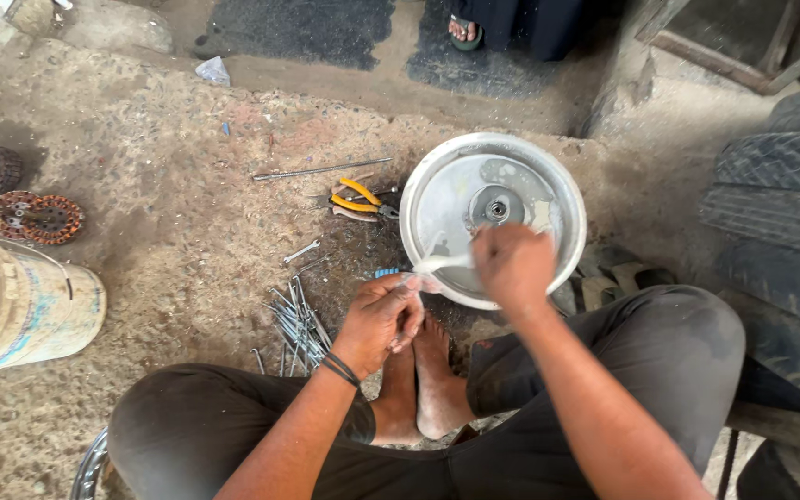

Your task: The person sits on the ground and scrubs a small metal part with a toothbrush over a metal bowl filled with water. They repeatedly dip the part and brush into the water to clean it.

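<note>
I sit on the ground with my bare feet together below my hands. My left hand [380, 319] is closed around a small clear plastic bag just above my feet. My right hand [513, 265] grips a white strip or spoon-like piece [442, 263] that points left toward the bag. Right behind my right hand lies a round silver metal cover [437, 190] with a dark hub [496, 207] in its middle. The right hand hides part of the cover's near rim.
Yellow-handled pliers [360, 203] and a thin metal rod [319, 170] lie left of the cover. A pile of metal spokes [296, 319] lies beside my left knee. A pale bucket [20, 306] lies at far left, a copper-wound coil [37, 218] above it, tyres [775, 204] at right.
</note>
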